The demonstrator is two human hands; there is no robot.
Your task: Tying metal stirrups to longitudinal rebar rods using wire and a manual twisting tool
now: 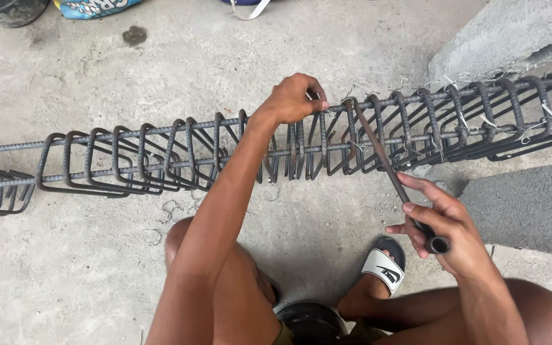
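Left hand [296, 99] grips top bar of rebar cage [161, 156]. Right hand [445, 223] holds metal rod tool [384, 169] (tip hooked at wire tie). Tying step; next needs steady twist.

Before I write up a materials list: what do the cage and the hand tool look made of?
Cage: ribbed steel bars, dull brown-grey, likely light rust. Ties: thin bright wire, probably steel. Tool in the right hand: dark metal rod, hollow tube end.

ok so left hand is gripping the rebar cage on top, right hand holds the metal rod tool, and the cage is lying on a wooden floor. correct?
Not quite: the floor is bare concrete, not wood, as the head view shows. The rest holds: the left hand grips the top of the rebar cage, and the right hand holds the metal rod tool.
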